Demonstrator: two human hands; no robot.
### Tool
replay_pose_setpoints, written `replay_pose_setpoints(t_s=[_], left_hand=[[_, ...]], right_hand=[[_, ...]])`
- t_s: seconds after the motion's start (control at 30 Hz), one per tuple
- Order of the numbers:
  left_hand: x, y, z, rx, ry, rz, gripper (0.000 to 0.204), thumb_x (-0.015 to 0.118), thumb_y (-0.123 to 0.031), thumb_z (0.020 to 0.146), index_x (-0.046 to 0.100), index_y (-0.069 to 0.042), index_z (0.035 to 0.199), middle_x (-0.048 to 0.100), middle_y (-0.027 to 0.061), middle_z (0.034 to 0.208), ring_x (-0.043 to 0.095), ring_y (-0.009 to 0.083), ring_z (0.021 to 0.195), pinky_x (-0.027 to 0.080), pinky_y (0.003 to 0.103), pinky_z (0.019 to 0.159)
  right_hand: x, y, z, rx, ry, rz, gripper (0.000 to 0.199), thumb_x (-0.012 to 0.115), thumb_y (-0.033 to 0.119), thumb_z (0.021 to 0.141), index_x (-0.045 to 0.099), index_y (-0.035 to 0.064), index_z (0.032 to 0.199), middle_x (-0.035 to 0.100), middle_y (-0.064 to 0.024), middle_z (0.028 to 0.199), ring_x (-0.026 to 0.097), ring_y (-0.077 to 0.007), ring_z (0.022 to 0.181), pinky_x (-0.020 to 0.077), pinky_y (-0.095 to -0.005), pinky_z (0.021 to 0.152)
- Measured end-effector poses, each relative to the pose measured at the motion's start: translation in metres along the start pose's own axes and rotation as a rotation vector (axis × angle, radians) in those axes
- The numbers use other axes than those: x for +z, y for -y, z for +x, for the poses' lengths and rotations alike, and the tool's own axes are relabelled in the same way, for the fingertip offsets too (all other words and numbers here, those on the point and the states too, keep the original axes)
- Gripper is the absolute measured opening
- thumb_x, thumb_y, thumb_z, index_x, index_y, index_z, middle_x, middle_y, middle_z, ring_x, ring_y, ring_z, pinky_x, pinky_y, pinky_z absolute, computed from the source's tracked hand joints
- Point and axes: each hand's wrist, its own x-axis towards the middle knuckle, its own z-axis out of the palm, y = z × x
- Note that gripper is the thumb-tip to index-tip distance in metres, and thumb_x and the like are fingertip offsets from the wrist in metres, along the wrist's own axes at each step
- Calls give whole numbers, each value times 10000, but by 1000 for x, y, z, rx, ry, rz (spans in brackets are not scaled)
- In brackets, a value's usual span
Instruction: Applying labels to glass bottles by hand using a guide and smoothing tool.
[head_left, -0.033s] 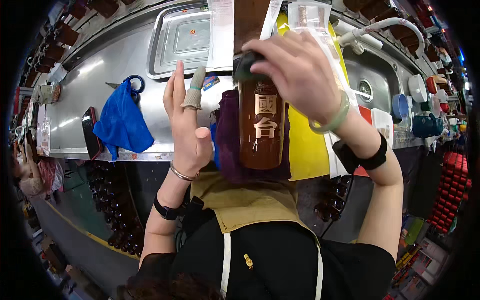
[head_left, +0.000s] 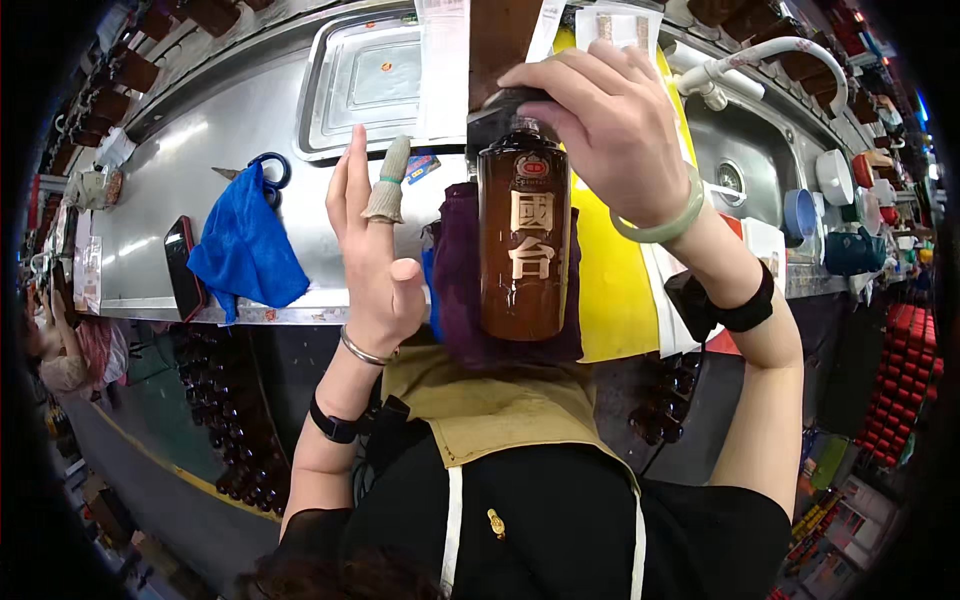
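Note:
A glossy brown bottle point(head_left: 523, 300) with raised gold lettering lies on a purple cloth point(head_left: 458, 270) in front of me, neck away. My right hand point(head_left: 625, 135) curls over the neck end, fingers closed around a dark object point(head_left: 506, 98) that is mostly hidden; I cannot make out its kind. To the left of the bottle, my left hand point(head_left: 375, 265) is open and holds nothing, fingers stretched upward and thumb apart. A grey-green cloth finger sleeve point(head_left: 387, 185), tied with a teal band, covers one of its fingers.
On the steel counter at left are a blue cloth point(head_left: 245, 250), blue-handled scissors point(head_left: 270, 172) and a phone point(head_left: 181, 265). A metal tray point(head_left: 312, 120) stands behind my left hand. Right of the bottle are a yellow sheet point(head_left: 620, 300), a sink point(head_left: 740, 140) and a faucet point(head_left: 775, 48).
My right hand has moved slightly away from me and up off the bottle's shoulder, baring more of the emblem and neck. The left hand has barely moved.

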Motion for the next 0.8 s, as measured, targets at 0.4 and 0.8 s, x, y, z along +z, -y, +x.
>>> replay_pose_setpoints(t_s=[0.4, 0.8], left_hand=[[16, -5, 18, 324, 206, -220, 1098, 257, -898, 917, 586, -1, 1458, 431, 254, 1588, 491, 403, 1397, 359, 472, 1183], [27, -24, 27, 428, 189, 33, 927, 641, -738, 827, 615, -35, 1430, 540, 222, 1453, 565, 429, 1261, 472, 505, 1073]], right_hand=[[-11, 17, -66, 455, -128, 194, 347, 729, 36, 932, 650, 12, 1269, 693, -106, 987, 655, -240, 825, 533, -370, 743], [-15, 49, -79, 1021, -322, 702, 288, 619, 56, 1043, 623, -19, 1321, 679, -56, 1096, 591, -92, 966, 485, -243, 874]])
